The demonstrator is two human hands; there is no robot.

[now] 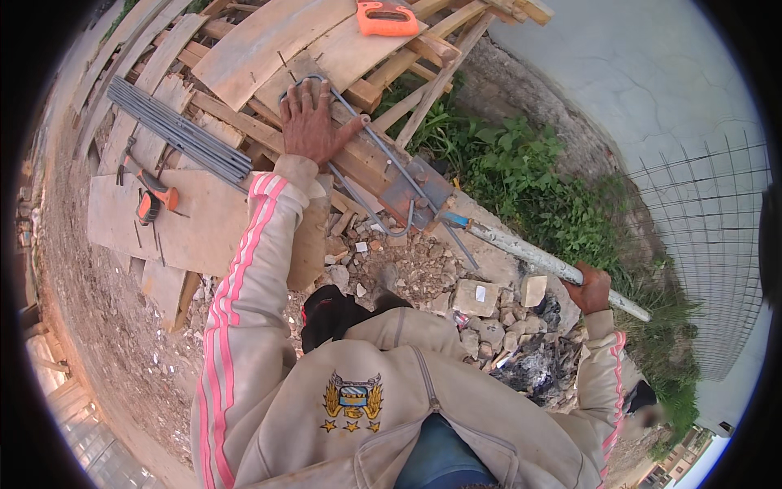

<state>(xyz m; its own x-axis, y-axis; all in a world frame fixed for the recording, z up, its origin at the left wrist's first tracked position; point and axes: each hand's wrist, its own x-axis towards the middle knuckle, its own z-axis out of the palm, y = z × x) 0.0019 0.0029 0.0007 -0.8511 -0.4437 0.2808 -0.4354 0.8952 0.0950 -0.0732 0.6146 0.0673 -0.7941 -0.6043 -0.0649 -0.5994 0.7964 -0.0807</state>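
Note:
My left hand (316, 126) lies with spread fingers on a wooden beam, pressing on a bent steel rod (389, 160) near its looped end. The rod runs down through a rusty metal plate fixture (425, 183) at the beam's lower end. My right hand (588, 289) is closed around a long white pipe (531, 257), whose blue-marked far end meets the fixture. Another part of the bent steel (366, 208) curves below the beam. To the left lie a bundle of straight rods (175, 133), a hammer with an orange handle (165, 194) and a tape measure (148, 209).
An orange-handled saw (384, 23) rests on stacked boards (236, 57). Plants (521, 179), a pale wall (619, 81) and a wire mesh panel (684, 236) stand at the right. Rubble (497, 326) with charred bits lies below the pipe, around my feet.

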